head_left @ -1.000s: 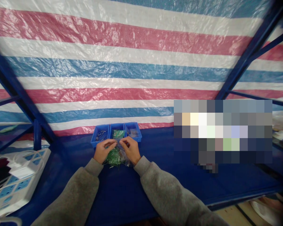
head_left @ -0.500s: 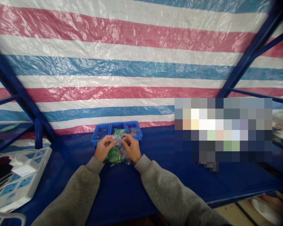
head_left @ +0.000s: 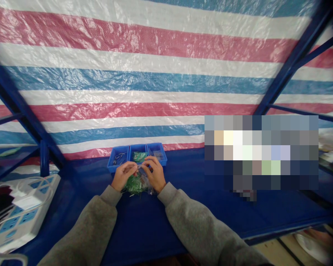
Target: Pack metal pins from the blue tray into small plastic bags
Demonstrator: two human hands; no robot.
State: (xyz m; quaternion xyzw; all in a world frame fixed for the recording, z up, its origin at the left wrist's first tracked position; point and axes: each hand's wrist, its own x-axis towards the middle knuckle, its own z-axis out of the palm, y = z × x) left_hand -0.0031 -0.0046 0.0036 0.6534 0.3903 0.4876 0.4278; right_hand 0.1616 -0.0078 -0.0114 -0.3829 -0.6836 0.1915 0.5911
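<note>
A small clear plastic bag [head_left: 140, 167] is pinched between my two hands, its edge held at fingertip height above the table. My left hand [head_left: 123, 175] grips its left side with thumb and forefinger. My right hand [head_left: 154, 174] holds the right side, fingers bent and close to the left fingertips. Just below them lies a pile of green items [head_left: 135, 185] with thin pale ends sticking out, too small to name. Clear plastic partly covers the pile's right side. Directly behind my hands stand three joined blue bins [head_left: 110, 163].
The left bin holds slim dark metal pieces [head_left: 118, 159], the middle green items [head_left: 139, 156], the right clear plastic bags [head_left: 157, 153]. White power strips [head_left: 34, 218] with cables lie at left. Blue frame posts [head_left: 287, 70] flank a striped sheet [head_left: 144, 81]. A blurred-out patch [head_left: 262, 155] covers the right.
The clear bag has dropped slightly and shows less between my fingers. My right fingers have lifted and shifted a little; my left hand stays almost in place.
</note>
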